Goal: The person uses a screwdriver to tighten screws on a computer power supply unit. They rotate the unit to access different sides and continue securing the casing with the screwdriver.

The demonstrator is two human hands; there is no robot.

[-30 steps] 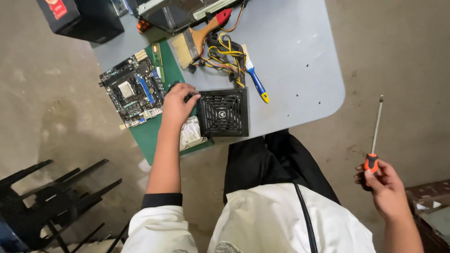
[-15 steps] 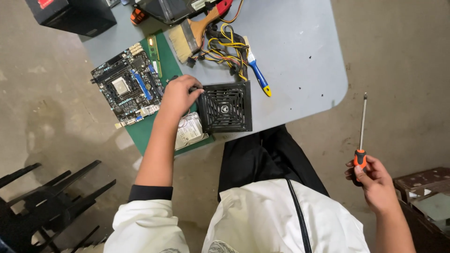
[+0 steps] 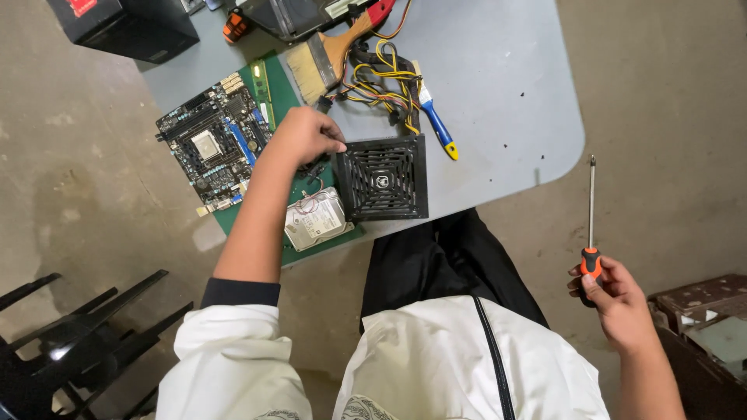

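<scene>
**Loose parts near the table edge, a sharp tool held out to the side**

The left hand (image 3: 305,136) rests curled at the left edge of the black square power supply unit with a grilled fan face (image 3: 382,178), fingertips closed around something small at its corner; what exactly they pinch is hidden. The unit lies flat on the grey table (image 3: 498,85), close to the near edge. The right hand (image 3: 615,299) is clenched around the orange-and-black handle of a long-shafted screwdriver (image 3: 590,225), held well off the table, tip pointing away from the body.

Risks, as I judge them:

- The power supply sits near the table's rim; a pull from the left hand could slide it off onto the lap.
- The silver hard drive (image 3: 315,218) lies just beside the unit on the green mat (image 3: 280,93), overhanging the near edge; a nudge from the forearm could drop it.
- The bundle of yellow and black cables (image 3: 377,85) runs behind the unit and could snag the wooden-handled brush (image 3: 331,58) or the blue-handled brush (image 3: 436,124).
- The dark motherboard (image 3: 210,148) lies just beside the wrist, open to a knock.
- The screwdriver is out of direct sight while attention is on the left side.
</scene>
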